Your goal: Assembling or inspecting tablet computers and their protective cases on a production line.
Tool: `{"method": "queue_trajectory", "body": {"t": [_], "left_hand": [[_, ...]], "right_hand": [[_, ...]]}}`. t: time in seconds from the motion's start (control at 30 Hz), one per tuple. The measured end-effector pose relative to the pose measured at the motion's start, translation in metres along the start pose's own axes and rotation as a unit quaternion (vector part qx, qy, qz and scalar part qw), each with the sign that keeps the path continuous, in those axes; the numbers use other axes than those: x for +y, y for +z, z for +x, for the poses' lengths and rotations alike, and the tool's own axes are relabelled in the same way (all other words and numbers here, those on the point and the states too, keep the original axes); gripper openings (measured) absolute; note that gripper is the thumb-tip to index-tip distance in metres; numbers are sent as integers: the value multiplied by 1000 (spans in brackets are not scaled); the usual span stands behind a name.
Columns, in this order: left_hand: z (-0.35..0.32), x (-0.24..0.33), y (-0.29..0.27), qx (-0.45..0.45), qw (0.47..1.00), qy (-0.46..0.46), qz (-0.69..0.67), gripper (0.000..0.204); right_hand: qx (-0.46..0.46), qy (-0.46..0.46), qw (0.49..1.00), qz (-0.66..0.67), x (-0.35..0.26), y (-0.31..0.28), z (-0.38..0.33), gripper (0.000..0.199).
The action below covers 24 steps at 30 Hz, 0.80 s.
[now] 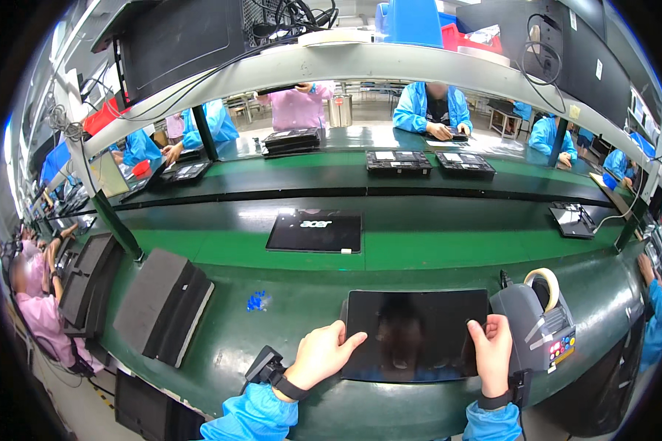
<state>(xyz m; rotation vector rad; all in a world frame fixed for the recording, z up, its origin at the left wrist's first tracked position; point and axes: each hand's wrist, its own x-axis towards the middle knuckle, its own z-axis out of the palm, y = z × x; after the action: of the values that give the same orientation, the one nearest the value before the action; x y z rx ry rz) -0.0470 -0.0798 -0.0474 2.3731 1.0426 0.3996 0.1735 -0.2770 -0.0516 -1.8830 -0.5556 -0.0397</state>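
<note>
A black tablet [417, 334] with a dark, reflecting screen is right in front of me, over the green bench. My left hand [322, 356] grips its left edge, the thumb reaching onto the rim and the fingers mostly out of sight. At the opposite edge my right hand [491, 351] is closed around the side, thumb on the front. Whether the tablet touches the bench I cannot tell. Close to my right hand stands a grey tape dispenser [526, 331] with a roll of tape [543, 288] on top and coloured buttons.
Left of me sit dark foam blocks [154, 305] and a pile of small blue pieces [257, 300]. Beyond the bench, another tablet with a lit screen [315, 231] lies on the green conveyor belt [434, 250]. Opened devices [398, 162] rest farther back. Co-workers [432, 110] sit opposite; a shelf [331, 62] spans overhead.
</note>
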Motion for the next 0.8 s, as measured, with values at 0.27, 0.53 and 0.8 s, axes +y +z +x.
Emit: {"method": "queue_trajectory", "body": {"t": [0.27, 0.53, 0.8], "left_hand": [[8, -5, -39, 4, 992, 98, -85, 33], [24, 20, 1, 121, 863, 67, -485, 25], [19, 20, 22, 196, 809, 78, -549, 16]], "right_hand": [[-80, 69, 945, 310, -17, 9, 9, 15], [-60, -44, 949, 306, 15, 24, 11, 22], [-80, -11, 934, 349, 5, 19, 3, 16]]}}
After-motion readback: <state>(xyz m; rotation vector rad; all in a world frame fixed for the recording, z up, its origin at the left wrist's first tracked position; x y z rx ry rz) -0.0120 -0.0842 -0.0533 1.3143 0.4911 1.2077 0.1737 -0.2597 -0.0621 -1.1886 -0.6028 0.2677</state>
